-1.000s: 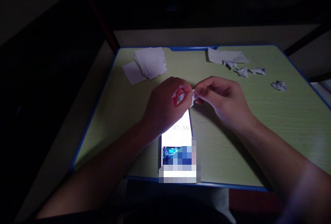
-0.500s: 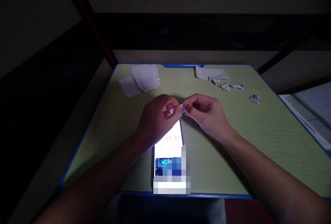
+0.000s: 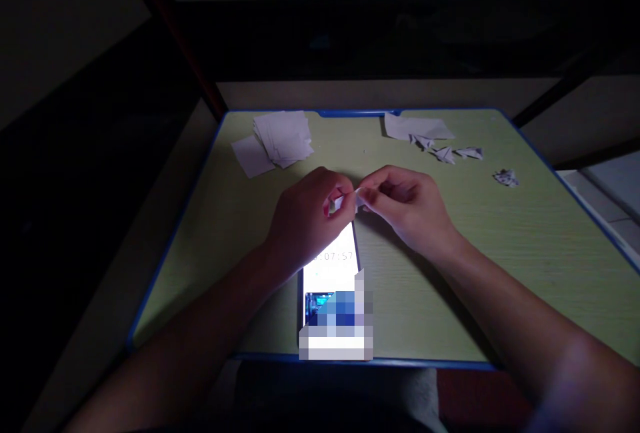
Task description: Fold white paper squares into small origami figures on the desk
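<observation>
Both my hands meet over the middle of a green table (image 3: 500, 246) with a blue rim. My left hand (image 3: 305, 216) and my right hand (image 3: 405, 210) pinch a small folded piece of white paper (image 3: 350, 202) between their fingertips, a little above the tabletop. Most of the paper is hidden by my fingers. A lit phone (image 3: 333, 280) lies flat on the table just under and in front of my left hand.
A loose stack of white paper squares (image 3: 281, 136) lies at the back left. At the back right sit a flat sheet (image 3: 415, 126), a few folded paper pieces (image 3: 453, 153) and a crumpled scrap (image 3: 506, 178). The room around the table is dark.
My hands keep the same pinch on the paper, with small finger shifts. The camera tilted up and then slightly back down, so the table moved in the picture.
</observation>
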Action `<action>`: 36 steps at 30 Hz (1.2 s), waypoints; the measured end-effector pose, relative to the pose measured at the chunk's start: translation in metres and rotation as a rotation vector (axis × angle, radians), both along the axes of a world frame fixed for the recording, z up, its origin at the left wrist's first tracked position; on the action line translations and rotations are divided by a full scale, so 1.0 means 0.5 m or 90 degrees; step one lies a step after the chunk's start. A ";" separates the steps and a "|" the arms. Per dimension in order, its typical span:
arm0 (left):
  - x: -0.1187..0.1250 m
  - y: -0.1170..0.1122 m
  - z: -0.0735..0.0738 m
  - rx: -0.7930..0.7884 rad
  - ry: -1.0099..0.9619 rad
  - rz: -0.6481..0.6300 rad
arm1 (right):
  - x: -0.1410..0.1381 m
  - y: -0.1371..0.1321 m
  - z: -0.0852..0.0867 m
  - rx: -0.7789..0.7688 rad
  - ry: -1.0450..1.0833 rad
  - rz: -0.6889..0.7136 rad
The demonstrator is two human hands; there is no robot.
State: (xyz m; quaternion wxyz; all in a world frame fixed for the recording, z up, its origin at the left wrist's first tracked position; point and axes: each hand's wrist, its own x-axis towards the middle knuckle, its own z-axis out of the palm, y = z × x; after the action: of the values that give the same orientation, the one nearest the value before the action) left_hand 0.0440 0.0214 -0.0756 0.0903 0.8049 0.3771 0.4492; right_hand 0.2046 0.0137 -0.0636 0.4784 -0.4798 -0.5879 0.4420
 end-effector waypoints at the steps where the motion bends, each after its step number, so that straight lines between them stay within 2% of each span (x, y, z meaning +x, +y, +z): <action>1: -0.002 0.001 0.000 0.015 0.011 -0.004 | 0.001 0.000 0.001 -0.005 0.000 0.001; 7: -0.012 0.006 0.005 0.083 0.089 -0.032 | 0.005 0.001 0.002 -0.022 0.019 -0.002; 16: -0.015 0.001 0.013 0.098 0.116 -0.050 | 0.008 0.003 -0.001 0.000 0.045 -0.009; 20: -0.003 -0.004 0.011 0.007 -0.008 -0.065 | 0.008 0.001 0.001 0.022 0.028 -0.021; 25: 0.008 -0.005 0.013 -0.137 -0.160 -0.047 | 0.009 -0.001 0.004 0.029 0.006 -0.021; 36: 0.009 -0.007 0.014 -0.245 -0.189 -0.074 | 0.010 0.000 0.007 0.049 -0.003 -0.021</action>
State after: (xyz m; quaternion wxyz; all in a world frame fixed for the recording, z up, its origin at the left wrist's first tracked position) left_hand 0.0484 0.0180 -0.0687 0.3221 0.7183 0.3912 0.4766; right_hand 0.2095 0.0139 -0.0601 0.5025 -0.4715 -0.5976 0.4101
